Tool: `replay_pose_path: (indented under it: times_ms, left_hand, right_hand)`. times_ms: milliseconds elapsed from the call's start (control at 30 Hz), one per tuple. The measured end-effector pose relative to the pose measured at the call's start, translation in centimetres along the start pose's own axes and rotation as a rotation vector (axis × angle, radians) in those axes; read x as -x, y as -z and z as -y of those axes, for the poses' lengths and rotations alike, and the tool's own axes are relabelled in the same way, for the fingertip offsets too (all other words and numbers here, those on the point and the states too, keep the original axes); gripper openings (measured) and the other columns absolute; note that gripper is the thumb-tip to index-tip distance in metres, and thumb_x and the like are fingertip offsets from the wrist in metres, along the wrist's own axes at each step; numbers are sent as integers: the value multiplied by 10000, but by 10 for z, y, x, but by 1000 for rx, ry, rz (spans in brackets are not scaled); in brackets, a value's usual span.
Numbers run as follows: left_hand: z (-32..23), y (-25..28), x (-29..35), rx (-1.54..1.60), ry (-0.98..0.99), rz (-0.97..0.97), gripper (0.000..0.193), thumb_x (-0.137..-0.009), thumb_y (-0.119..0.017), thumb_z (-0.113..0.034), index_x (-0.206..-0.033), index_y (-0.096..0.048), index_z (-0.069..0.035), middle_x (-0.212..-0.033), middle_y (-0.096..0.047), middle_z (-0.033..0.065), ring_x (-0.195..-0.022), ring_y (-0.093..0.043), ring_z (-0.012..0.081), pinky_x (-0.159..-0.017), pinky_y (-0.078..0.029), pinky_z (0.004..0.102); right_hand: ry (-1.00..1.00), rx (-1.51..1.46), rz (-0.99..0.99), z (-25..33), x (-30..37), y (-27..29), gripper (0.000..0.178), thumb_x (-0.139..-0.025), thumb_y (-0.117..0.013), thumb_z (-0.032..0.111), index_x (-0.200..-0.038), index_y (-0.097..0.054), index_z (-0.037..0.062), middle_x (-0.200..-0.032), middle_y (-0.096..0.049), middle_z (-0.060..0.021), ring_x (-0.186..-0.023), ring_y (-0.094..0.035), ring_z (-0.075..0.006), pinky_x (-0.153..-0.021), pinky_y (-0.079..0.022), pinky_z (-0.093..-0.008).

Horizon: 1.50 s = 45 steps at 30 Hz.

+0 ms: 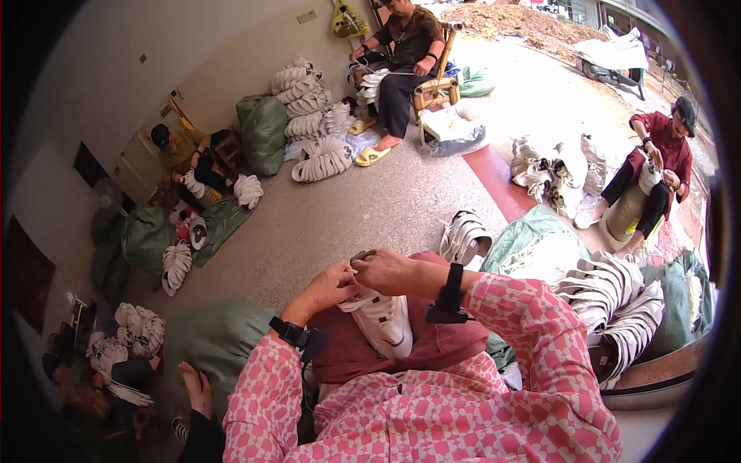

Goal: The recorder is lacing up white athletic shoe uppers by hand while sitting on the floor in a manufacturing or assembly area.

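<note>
A white shoe lies on the dark red cloth over my lap. Pale lacing shows across its upper, just below my fingers. My left hand is closed at the shoe's far end, fingers bent inward. Right beside it, my right hand is closed too, its fingertips meeting the left ones. A small greyish edge shows at the right fingertips; what the fingers pinch is too small and covered to name. Both wrists carry black straps with a small box.
Nested white shoes stand ahead to the right; more shoe stacks lie at my right by green sacks. A green sack sits at my left, next to another person's bare foot. Several seated people handle shoes around the room.
</note>
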State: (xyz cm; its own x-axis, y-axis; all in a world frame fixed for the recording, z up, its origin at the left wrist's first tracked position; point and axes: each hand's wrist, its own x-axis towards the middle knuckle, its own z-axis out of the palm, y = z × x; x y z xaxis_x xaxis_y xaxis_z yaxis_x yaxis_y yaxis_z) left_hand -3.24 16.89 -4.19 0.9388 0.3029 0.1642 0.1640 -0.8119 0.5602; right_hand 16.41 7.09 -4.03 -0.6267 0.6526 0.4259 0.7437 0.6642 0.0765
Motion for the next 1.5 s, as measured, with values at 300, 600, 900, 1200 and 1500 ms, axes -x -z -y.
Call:
replay_pose_path:
  times_ms: [300, 600, 900, 1200, 1500]
  left_hand:
    - [2, -3, 8, 403, 275, -37, 153, -784, -779, -170, -807, -684, -53, -872, -537, -5, -813, -525, 100, -711, -432, 249]
    - [-8, -5, 10, 636, 398, -68, 138, -806, -762, -170, -809, -692, -51, -945, -552, -6, -818, -549, 68, -735, -449, 219]
    - [-16, -8, 3, 666, 466, -154, 252, -808, -756, -171, -992, -645, -38, -897, -593, 12, -827, -573, 120, -721, -483, 273]
    - [-29, -24, -23, 90, 303, -224, 311, -772, -764, -263, -1014, -673, -91, -952, -659, 74, -882, -589, 227, -793, -488, 348]
    - [-3, -41, -23, 22, 317, -230, 355, -775, -772, -295, -1031, -667, -73, -963, -615, 152, -924, -594, 238, -808, -481, 347]
  right_hand:
    - [145, 318, -50, -8, 9, 6, 117, -764, -600, 183, -825, -579, 85, -750, -568, -28, -734, -629, -180, -636, -496, -322]
    - [14, 356, 80, -24, 53, 13, 219, -773, -618, 209, -960, -584, 98, -969, -588, -48, -896, -626, -195, -754, -468, -323]
    - [-614, 17, 324, -25, 96, -25, 336, -866, -548, 200, -1181, -537, 85, -1144, -563, -120, -1022, -592, -282, -862, -451, -399]
    - [-873, -413, -244, -3, 107, -42, 469, -959, -437, 194, -1390, -376, 20, -1306, -495, -222, -1172, -492, -425, -988, -398, -489]
    - [-908, -377, -255, 2, 113, -42, 468, -958, -448, 244, -1354, -418, -4, -1251, -528, -234, -1128, -527, -414, -970, -422, -477]
